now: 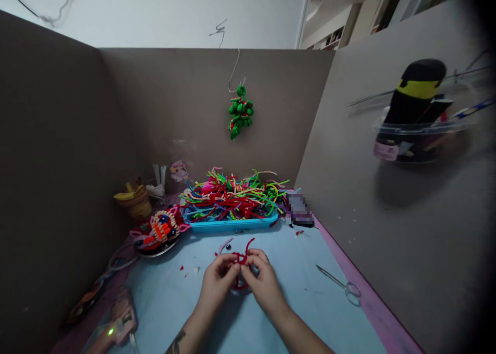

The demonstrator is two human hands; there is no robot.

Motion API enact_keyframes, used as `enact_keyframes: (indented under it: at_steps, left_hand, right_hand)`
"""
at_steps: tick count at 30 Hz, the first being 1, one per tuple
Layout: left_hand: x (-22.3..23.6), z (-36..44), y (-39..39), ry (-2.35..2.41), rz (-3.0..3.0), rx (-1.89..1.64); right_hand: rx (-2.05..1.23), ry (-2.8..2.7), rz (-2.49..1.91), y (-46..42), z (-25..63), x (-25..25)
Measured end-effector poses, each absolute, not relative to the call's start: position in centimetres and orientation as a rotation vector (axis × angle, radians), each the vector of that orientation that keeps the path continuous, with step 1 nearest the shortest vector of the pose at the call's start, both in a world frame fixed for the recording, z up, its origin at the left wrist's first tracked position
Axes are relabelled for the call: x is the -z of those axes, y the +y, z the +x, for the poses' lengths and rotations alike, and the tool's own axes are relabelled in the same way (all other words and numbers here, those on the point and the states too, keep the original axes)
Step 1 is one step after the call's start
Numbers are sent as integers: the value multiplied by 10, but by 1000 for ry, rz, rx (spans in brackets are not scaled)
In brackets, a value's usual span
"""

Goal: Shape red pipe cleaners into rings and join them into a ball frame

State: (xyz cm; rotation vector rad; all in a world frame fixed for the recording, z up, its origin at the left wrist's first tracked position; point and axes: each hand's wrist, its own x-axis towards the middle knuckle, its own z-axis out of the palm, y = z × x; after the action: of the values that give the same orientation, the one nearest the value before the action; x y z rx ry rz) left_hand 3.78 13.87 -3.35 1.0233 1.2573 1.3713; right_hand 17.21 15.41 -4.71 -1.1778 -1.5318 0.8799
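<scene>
My left hand (219,279) pinches the left side of a looped red cord (241,286) between thumb and fingertips. From the other side, my right hand (265,279) grips the same cord, so both thumbs nearly meet at its middle. One loose end of the cord sticks up above the right fingers, and a loop hangs below the thumbs. Just beyond the hands lie a small dark bead (228,247) and a short pinkish strand (226,244). My fingers partly cover the knotted part of the cord.
A blue tray (232,226) heaped with colourful cords stands at the back. Left of it, a plate holds a red and orange woven piece (160,231). Scissors (341,283) lie at right, a phone (300,210) behind. A pink glue gun (124,318) glows green at lower left.
</scene>
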Motion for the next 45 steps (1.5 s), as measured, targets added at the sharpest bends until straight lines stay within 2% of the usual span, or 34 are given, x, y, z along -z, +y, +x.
enact_keyframes:
  at_steps: [17, 28, 40, 45]
  left_hand:
    - [29, 39, 135, 1261, 670, -1424]
    - [31, 40, 135, 1263, 948, -1381]
    - [24, 41, 131, 1256, 1162, -1284]
    - [20, 37, 130, 1356, 1338, -1310]
  right_hand:
    - [-458, -1777, -1155, 136, 164, 38]
    - [-913, -1483, -1158, 151, 171, 39]
    - [-976, -1480, -1192, 161, 180, 41]
    - [-1207, -1406, -1178, 166, 182, 46]
